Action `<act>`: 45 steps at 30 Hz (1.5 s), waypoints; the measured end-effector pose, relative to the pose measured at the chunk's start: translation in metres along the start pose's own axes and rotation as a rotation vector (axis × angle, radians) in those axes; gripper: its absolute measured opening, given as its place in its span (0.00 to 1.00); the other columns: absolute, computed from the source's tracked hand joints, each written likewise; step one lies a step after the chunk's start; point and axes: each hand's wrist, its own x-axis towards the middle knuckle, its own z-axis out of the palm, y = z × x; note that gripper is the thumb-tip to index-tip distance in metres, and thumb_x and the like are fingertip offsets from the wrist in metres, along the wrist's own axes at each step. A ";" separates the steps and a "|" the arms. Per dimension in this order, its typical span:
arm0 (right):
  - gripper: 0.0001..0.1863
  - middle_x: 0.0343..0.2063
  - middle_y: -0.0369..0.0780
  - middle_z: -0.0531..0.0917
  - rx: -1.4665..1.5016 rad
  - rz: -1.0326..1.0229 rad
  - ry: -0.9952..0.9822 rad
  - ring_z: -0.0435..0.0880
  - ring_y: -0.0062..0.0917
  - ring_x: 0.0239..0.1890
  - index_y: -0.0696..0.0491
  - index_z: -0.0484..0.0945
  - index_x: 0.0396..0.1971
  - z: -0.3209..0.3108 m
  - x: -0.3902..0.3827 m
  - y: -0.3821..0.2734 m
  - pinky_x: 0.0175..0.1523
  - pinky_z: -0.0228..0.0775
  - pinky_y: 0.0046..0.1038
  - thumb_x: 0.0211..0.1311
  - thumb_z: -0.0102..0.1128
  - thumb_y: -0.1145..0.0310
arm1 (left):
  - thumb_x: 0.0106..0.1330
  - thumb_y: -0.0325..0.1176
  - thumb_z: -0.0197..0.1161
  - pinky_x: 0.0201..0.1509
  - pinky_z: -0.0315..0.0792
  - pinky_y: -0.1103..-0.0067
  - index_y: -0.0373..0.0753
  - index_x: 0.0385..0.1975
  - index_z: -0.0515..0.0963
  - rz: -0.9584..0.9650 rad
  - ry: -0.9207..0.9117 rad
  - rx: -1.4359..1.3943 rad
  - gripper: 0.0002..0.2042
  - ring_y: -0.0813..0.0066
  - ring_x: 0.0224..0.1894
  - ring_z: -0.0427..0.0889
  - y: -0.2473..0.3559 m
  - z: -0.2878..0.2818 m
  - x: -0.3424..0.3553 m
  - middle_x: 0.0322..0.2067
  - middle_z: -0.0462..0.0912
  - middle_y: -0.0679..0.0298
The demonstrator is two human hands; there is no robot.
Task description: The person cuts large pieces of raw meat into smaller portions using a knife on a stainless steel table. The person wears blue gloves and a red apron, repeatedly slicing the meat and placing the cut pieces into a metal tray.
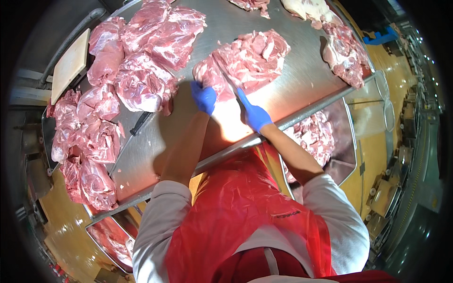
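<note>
A broad piece of raw meat point(257, 56) lies on the steel table in front of me. My left hand point(204, 97), in a blue glove, has its fingers curled against the near left edge of that meat. In my right hand point(255, 112), also gloved in blue, is a knife point(227, 78); its handle is hidden by the fingers. The blade points away and to the left, lying across the left part of the meat. How deep it sits in the meat I cannot tell.
Several large meat pieces point(146, 42) are heaped on the table's point(302, 70) left side, with a black-handled tool point(140, 123) beside them. More meat point(347, 54) lies at the far right. Below the near edge stand a bin of trimmings point(311, 137) and another meat-filled bin point(111, 240).
</note>
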 end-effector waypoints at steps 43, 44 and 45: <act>0.04 0.29 0.26 0.74 1.760 0.316 0.026 0.71 0.13 0.30 0.44 0.76 0.41 -0.038 0.050 0.069 0.38 0.64 0.19 0.72 0.54 0.64 | 0.65 0.37 0.60 0.61 0.77 0.70 0.37 0.67 0.66 -1.069 -0.728 -0.275 0.29 0.65 0.56 0.81 0.070 -0.011 0.002 0.57 0.78 0.58; 0.04 0.29 0.26 0.74 1.695 0.309 -0.022 0.71 0.13 0.30 0.44 0.76 0.41 -0.044 0.055 0.064 0.38 0.64 0.18 0.72 0.54 0.65 | 0.64 0.35 0.61 0.63 0.74 0.71 0.36 0.67 0.65 -1.095 -0.574 -0.297 0.30 0.66 0.59 0.78 0.080 -0.012 -0.006 0.61 0.74 0.57; 0.04 0.29 0.25 0.74 1.630 0.302 -0.068 0.71 0.12 0.30 0.44 0.76 0.41 -0.046 0.060 0.055 0.38 0.64 0.18 0.72 0.54 0.65 | 0.65 0.35 0.59 0.65 0.71 0.70 0.36 0.69 0.63 -0.884 -0.547 -0.338 0.31 0.66 0.62 0.74 0.080 -0.017 -0.004 0.63 0.72 0.56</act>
